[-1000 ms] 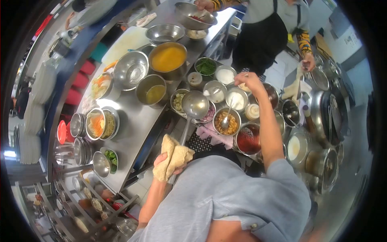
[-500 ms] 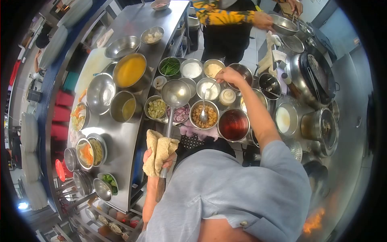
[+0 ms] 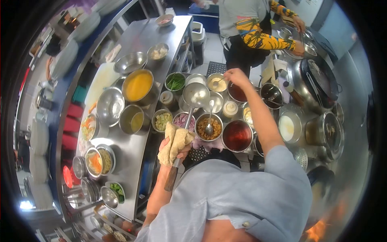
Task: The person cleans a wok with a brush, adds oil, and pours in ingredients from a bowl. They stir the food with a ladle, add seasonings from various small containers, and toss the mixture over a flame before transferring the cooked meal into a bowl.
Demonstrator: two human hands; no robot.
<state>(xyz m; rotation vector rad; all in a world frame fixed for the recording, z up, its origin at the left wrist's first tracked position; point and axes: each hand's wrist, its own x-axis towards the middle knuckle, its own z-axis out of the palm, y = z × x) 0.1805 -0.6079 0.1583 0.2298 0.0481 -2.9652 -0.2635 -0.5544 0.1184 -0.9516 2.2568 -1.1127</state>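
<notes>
Low in the middle, my left hand (image 3: 183, 153) is closed around a folded beige cloth (image 3: 176, 140) and the ladle's handle. The ladle's metal bowl (image 3: 196, 95) hangs over the seasoning containers, with some whitish stuff inside. My right hand (image 3: 238, 77) pinches the handle of a small spoon (image 3: 217, 83), whose tip is in a container of pale yellow powder or paste (image 3: 220, 76). Nearer to me, another spoon (image 3: 209, 128) stands in a container of brown chunks (image 3: 216, 135). Around these are chopped green herbs (image 3: 175, 82), diced pale vegetable (image 3: 163, 121) and red liquid (image 3: 238, 136).
On the steel counter (image 3: 131, 161) at left stand a pot of orange liquid (image 3: 138, 84) and several metal bowls. A covered pot (image 3: 333, 135) and a large wok (image 3: 308, 78) are at right. Flame (image 3: 316, 230) shows lower right. A co-worker's patterned sleeve (image 3: 260, 36) is at the top.
My right hand has moved away from me, from the white container to the pale yellow one. The ladle has shifted right and farther out. The co-worker's arms have moved toward the stove.
</notes>
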